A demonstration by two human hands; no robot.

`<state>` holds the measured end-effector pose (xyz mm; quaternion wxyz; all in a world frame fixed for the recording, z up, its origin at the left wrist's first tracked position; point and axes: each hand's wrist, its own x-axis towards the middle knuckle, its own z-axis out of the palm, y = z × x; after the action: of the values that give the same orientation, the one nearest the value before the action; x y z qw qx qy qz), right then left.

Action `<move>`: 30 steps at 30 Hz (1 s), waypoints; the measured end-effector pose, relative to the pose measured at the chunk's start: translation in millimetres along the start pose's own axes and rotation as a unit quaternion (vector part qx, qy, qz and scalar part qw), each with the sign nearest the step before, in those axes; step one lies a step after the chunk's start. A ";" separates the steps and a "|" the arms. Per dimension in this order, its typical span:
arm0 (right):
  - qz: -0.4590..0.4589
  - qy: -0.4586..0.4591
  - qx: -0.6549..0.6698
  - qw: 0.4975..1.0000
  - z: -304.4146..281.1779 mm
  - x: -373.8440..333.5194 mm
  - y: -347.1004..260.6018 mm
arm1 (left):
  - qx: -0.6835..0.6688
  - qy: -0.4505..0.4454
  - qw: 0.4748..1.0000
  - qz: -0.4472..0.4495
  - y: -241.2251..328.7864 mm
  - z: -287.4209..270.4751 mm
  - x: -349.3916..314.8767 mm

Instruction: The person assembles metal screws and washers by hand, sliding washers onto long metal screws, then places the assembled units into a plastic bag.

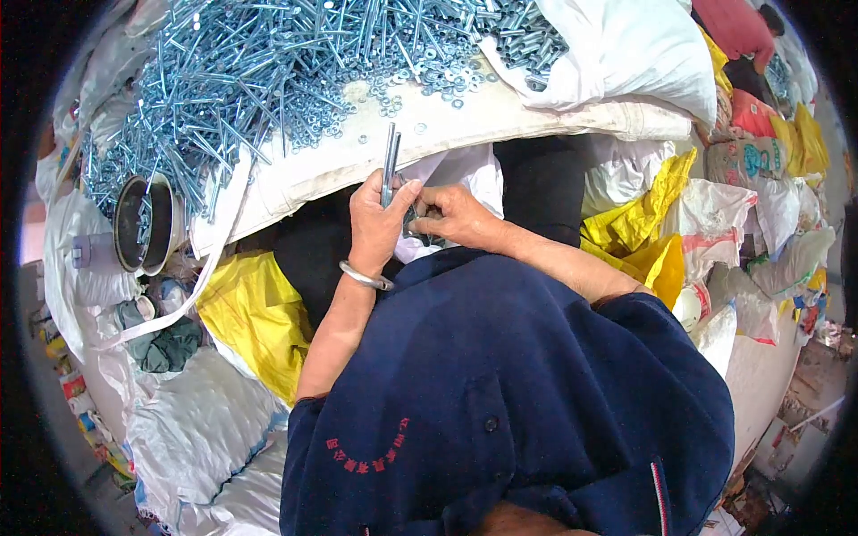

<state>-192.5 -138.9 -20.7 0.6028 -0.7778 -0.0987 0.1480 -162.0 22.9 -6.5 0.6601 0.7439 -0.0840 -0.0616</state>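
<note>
My left hand (375, 216), with a pale bangle on its wrist, is closed around a couple of long silver bolts (391, 161) that stand upright above the thumb. Close beside it, my right hand (454, 216) has its fingers bent in a pinch against the lower part of the left hand. Whatever lies between those fingertips is too small and covered to make out. Both hands are over my lap, just below the edge of a white-covered work surface (393, 116). On that surface spreads a big heap of long bolts (295, 62), with loose washers (442, 79) along its near side.
Short metal sleeves (527, 45) lie at the back, beside a full white sack (626, 49). A dark-lined round container (143, 223) stands at the left. Yellow sacks (255, 308) and white sacks (201, 420) surround me. Another person (737, 31) bends over at the far right.
</note>
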 end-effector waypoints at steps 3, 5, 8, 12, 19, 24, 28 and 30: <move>-0.028 0.029 -0.069 0.997 0.4 1.6 0.5 | 0.047 0.046 0.998 0.012 -3.0 5.8 -1.6; -0.073 0.055 -0.129 0.988 1.9 2.8 10.3 | 0.063 0.061 0.996 0.013 -5.2 9.4 -3.3; -0.054 0.009 -0.178 0.982 -2.6 1.7 19.7 | 0.112 0.055 0.992 -0.031 -13.1 11.5 -4.3; -0.178 0.095 -0.276 0.940 -47.6 12.0 18.4 | 0.124 0.058 0.990 0.018 -30.8 1.4 0.1; -0.124 0.283 -0.639 0.704 -181.8 30.0 -17.7 | -0.250 -0.010 0.958 -0.139 -15.5 -2.3 -5.2; -0.058 0.213 -0.719 0.659 -202.7 29.9 -8.2 | -0.078 -0.028 0.990 -0.116 -16.9 -5.4 -7.4; -0.106 0.237 -0.669 0.697 -203.4 34.0 -15.8 | -0.009 0.001 0.995 -0.101 -22.5 -8.2 -10.2; -0.125 0.261 -0.627 0.724 -196.5 33.2 -20.5 | -0.032 0.028 0.996 -0.076 -20.6 -9.4 -10.9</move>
<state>-92.3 -301.3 40.5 -0.0069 -0.9670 -0.1040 -0.2325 -169.9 36.6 -26.0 0.6793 0.7278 -0.0065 -0.0940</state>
